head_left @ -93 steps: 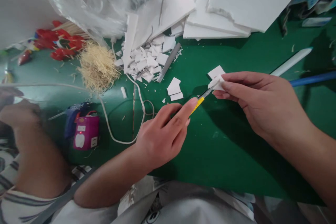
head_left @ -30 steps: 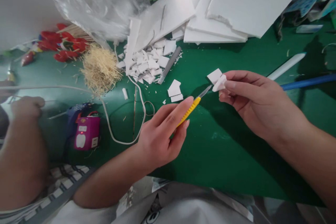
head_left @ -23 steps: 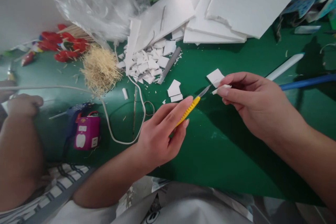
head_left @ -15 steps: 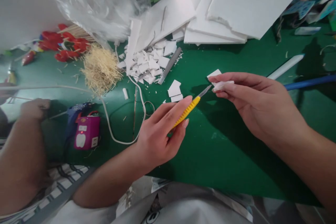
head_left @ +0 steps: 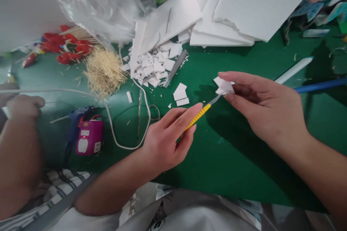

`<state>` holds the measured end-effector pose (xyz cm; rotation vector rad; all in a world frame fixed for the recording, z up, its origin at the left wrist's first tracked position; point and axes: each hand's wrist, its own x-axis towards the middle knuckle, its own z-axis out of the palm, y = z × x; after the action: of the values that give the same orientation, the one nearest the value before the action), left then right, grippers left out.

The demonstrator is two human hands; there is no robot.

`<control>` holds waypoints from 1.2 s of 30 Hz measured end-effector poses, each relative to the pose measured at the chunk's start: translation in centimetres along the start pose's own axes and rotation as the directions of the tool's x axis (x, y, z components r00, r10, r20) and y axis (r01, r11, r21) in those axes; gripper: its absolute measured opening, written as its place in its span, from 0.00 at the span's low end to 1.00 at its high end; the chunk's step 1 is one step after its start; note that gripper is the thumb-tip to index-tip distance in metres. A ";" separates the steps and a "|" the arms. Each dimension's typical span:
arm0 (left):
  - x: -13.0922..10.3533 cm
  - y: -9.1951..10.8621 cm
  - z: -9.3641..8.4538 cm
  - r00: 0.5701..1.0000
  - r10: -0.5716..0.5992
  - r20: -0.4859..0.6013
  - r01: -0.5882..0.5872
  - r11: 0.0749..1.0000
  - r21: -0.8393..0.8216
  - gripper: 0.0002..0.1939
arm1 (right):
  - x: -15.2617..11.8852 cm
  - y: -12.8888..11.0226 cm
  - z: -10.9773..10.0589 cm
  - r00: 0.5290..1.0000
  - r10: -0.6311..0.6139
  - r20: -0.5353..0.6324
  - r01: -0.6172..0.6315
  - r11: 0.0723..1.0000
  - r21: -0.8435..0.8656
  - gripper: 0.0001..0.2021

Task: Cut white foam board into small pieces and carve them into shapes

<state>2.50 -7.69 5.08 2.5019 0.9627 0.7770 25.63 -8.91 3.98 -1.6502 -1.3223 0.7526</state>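
My left hand (head_left: 169, 139) is closed round the yellow handle of a craft knife (head_left: 199, 115), its blade pointing up and to the right. The blade's tip reaches a small white foam piece (head_left: 223, 85), which my right hand (head_left: 265, 108) pinches between thumb and fingers above the green table (head_left: 211, 162). Left of the foam piece, two cut white pieces (head_left: 180, 92) lie on the table. Behind them is a pile of white scraps (head_left: 155, 66) with a grey strip (head_left: 175, 68) at its right side.
White foam sheets (head_left: 244, 3) are stacked at the back. A straw-coloured heap (head_left: 104, 70), a white cable (head_left: 111, 124) and a purple box (head_left: 90, 137) lie left. Another person's arm (head_left: 21, 144) rests at far left. Blue and white rods (head_left: 294, 70) lie right.
The foam piece has turned in my right hand, whose fingers have shifted on it. My left hand and the knife moved slightly right and down. The other person's hand moved slightly left.
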 end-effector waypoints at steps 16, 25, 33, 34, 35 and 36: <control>0.0 -0.2 -0.1 0.999 0.042 -0.020 -0.040 0.997 0.069 0.18 | 0.1 -0.2 0.0 0.998 0.055 -0.036 -0.052 0.994 0.091 0.09; 0.1 -0.2 0.2 0.997 0.083 -0.011 -0.081 0.993 0.091 0.17 | 0.5 -0.5 0.1 0.986 0.158 -0.060 -0.148 0.979 0.141 0.15; 0.0 -0.4 0.3 0.998 0.070 0.006 -0.070 0.994 0.083 0.18 | 0.3 -1.1 0.0 0.985 0.168 -0.036 -0.164 0.982 0.098 0.10; 0.0 -0.4 0.3 0.998 0.068 0.005 -0.068 0.994 0.082 0.18 | 0.3 -1.1 0.0 0.985 0.168 -0.035 -0.165 0.982 0.089 0.10; 0.0 -0.4 0.3 0.998 0.067 0.004 -0.067 0.994 0.084 0.18 | 0.3 -1.1 0.0 0.985 0.169 -0.038 -0.166 0.983 0.081 0.10; 0.1 -0.3 0.3 0.998 0.066 0.007 -0.067 0.994 0.089 0.18 | 0.3 -1.1 0.0 0.984 0.171 -0.040 -0.168 0.983 0.074 0.10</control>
<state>2.57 -7.44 4.68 2.6232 0.9363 0.7651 25.21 -8.51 4.98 -1.7284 -1.1202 0.8463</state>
